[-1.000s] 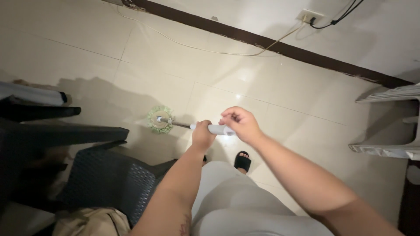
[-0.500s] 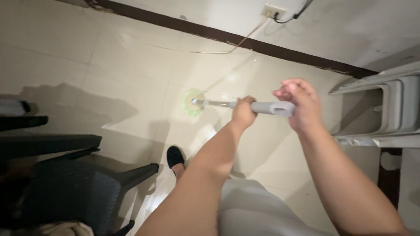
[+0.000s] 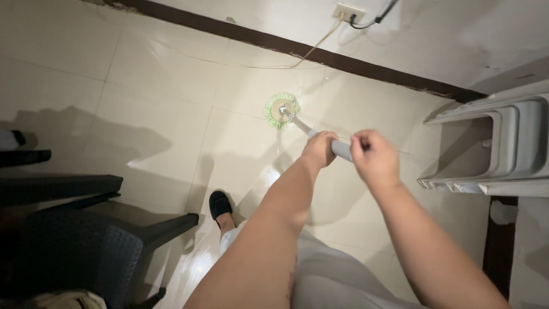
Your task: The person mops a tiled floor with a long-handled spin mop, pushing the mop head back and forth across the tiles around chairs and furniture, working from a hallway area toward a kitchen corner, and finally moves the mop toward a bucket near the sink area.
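Both my hands are on the mop handle [image 3: 341, 150] right now, a bit right of the middle of the frame. My left hand [image 3: 319, 150] has its grip wrapped closed around the handle lower down, where the grey sleeve meets the metal pole. My right hand [image 3: 374, 158] is curled shut over the top end of that grey sleeve, just beside the left one, knuckles facing up at me.

The pole slants away from my hands toward the upper middle of the frame, and the round green mop head [image 3: 281, 110] sits flat on the pale tiled floor [image 3: 160, 109], close to the dark baseboard [image 3: 297, 47].

Further out: my foot in a black slipper [image 3: 219, 205] is planted on the tiles at lower centre. A dark plastic chair [image 3: 86, 240] fills the lower left corner. On the right edge there's a stack of light grey plastic chairs [image 3: 497, 149]. Up top, a wall outlet [image 3: 347, 11] has a cable plugged in, and a thin cord [image 3: 257, 64] trails from it along the floor by the baseboard.
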